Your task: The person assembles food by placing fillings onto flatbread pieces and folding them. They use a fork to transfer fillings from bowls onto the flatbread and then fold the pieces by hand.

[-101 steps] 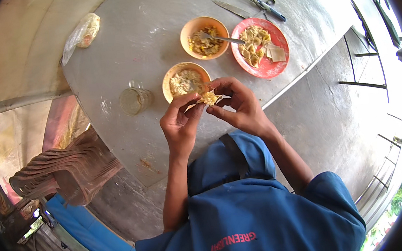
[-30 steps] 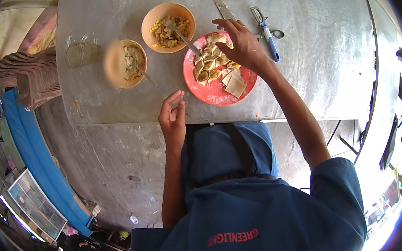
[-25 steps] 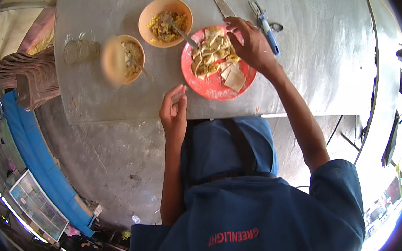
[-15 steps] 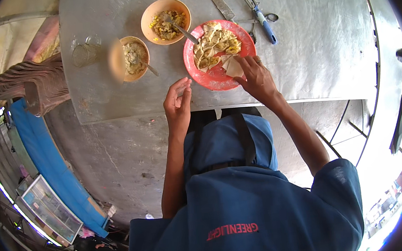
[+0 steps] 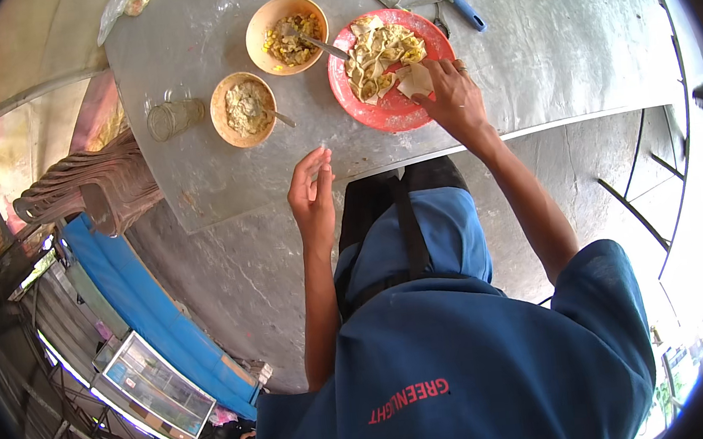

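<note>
Utensil [image 5: 325, 46] overhangs plate [image 5: 388, 119]; right fingers [image 5: 438, 77] touch wrappers [image 5: 414, 82], grip unclear; left fingers [image 5: 303, 169] curl, empty.

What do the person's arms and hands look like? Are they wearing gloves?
No gloves: the left hand and right hand are bare. The sleeves are short and dark blue, so the forearms are bare too. One right-hand finger seems to have a ring.
</note>
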